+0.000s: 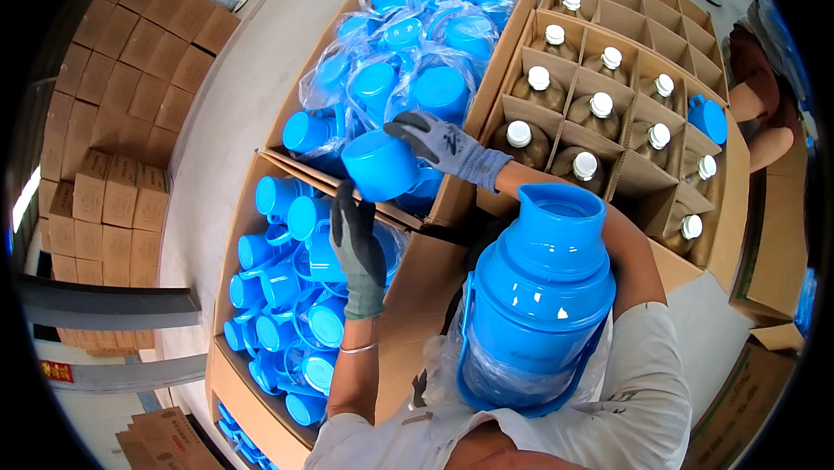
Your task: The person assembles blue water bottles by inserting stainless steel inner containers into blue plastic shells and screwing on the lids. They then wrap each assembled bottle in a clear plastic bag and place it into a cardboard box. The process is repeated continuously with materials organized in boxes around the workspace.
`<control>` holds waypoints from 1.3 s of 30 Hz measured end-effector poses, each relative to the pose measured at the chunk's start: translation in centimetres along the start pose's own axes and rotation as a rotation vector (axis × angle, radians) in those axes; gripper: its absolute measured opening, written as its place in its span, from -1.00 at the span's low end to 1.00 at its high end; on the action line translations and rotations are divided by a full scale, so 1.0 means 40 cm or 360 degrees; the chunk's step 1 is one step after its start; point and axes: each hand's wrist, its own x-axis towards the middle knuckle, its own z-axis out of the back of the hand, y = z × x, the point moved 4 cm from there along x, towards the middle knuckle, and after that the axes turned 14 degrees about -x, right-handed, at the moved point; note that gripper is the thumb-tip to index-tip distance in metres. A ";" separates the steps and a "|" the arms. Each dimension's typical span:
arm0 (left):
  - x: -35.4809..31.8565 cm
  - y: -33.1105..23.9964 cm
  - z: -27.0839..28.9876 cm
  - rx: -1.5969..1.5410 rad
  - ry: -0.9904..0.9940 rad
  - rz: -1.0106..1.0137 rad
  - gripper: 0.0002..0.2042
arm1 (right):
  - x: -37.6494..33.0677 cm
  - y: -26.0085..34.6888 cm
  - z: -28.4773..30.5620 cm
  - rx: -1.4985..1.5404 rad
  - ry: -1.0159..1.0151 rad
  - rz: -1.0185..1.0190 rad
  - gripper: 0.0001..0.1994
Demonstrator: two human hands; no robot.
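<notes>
My right hand, in a grey-blue glove, grips the upper right edge of a blue plastic cup. Just below the cup is my gloved left hand, its fingers stretched upward and its thumb apart; the fingertips reach the cup's lower left edge, though contact is unclear. A large blue thermos flask with a handle rests against my chest, inside the bend of my right arm. Clear plastic film wraps its lower part. Beneath the held cup, a carton contains many blue cups in plastic bags.
Nearer left, another carton is full of loose blue cups. At right, a divided carton holds several white-capped bottles and a blue cup. Brown boxes are stacked far left. Another person stands at the right edge.
</notes>
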 end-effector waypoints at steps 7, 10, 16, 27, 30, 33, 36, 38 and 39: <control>0.020 -0.069 -0.028 -0.0601 -0.0071 -0.0052 -0.58 | 0.001 -0.018 -0.026 -0.0071 0.0084 0.0000 -0.51; 0.017 -0.101 -0.031 -0.0607 -0.0062 -0.0048 -0.57 | -0.049 0.002 -0.080 0.0318 0.0652 0.0185 -0.61; 0.031 -0.115 -0.095 -0.0777 0.0447 0.0020 -0.56 | -0.025 -0.086 0.188 0.0727 0.0732 -0.0600 -0.61; -0.088 -0.320 -0.291 0.0085 0.1432 -0.0808 -0.55 | -0.322 0.116 0.596 0.1579 -0.0038 -0.1241 -0.53; -0.042 -0.331 -0.222 -0.0679 0.1356 0.0227 -0.61 | -0.468 0.061 0.670 0.0845 -0.0218 -0.1378 -0.52; 0.032 -0.203 -0.175 -0.1242 0.0896 0.0393 -0.55 | -0.398 0.170 0.832 0.0474 -0.0557 -0.1409 -0.50; -0.108 -0.029 -0.302 -0.0959 0.0824 0.0204 -0.52 | -0.275 0.279 0.749 0.0309 -0.0226 -0.1155 -0.50; -0.165 -0.087 -0.383 -0.0696 0.1355 -0.0134 -0.49 | -0.279 0.276 0.705 0.0385 -0.0122 -0.1248 -0.49; -0.145 -0.126 -0.402 -0.0730 0.1396 -0.0147 -0.49 | -0.289 0.272 0.710 0.0492 -0.0125 -0.1321 -0.49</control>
